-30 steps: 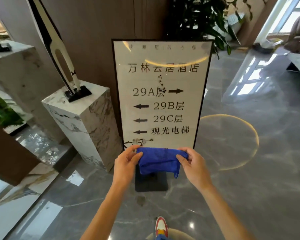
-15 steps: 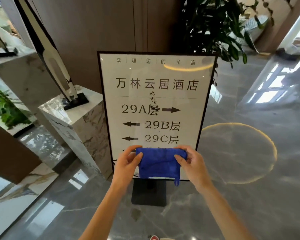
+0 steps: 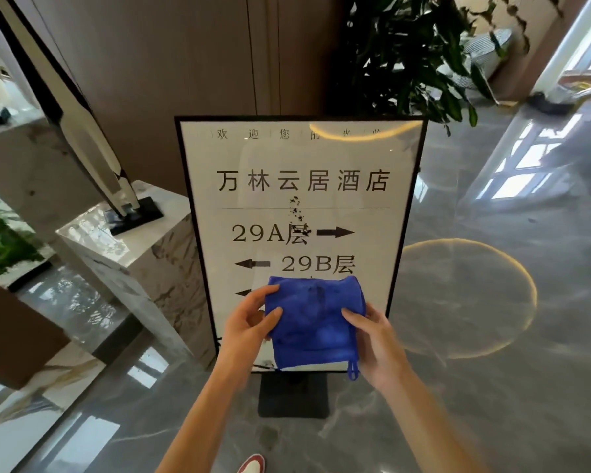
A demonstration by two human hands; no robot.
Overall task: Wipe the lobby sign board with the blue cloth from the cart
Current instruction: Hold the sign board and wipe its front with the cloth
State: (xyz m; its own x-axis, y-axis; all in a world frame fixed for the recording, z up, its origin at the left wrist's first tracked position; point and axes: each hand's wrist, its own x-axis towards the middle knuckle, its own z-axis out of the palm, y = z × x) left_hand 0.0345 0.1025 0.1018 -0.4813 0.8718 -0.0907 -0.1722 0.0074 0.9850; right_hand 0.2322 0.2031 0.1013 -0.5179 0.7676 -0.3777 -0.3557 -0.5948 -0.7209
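Observation:
The lobby sign board (image 3: 301, 165) is a white panel in a black frame on a black floor stand, straight ahead of me. Dark specks of dirt (image 3: 297, 213) run down its middle, below the title line. I hold a folded blue cloth (image 3: 313, 322) in front of the board's lower part. My left hand (image 3: 248, 322) pinches the cloth's left edge and my right hand (image 3: 377, 339) grips its right edge. The cloth hides the lowest lines of text. A small loop hangs from the cloth's lower right corner.
A marble pedestal (image 3: 130, 247) with a tall black-and-white sculpture (image 3: 82, 131) stands just left of the board. A large potted plant (image 3: 413, 52) rises behind it to the right. Glossy grey floor (image 3: 492, 370) spreads to the right. My shoe tip (image 3: 251, 464) shows below.
The board has come closer and fills more of the view. The cloth in both hands has risen against the board and now hangs longer, covering the lower text lines.

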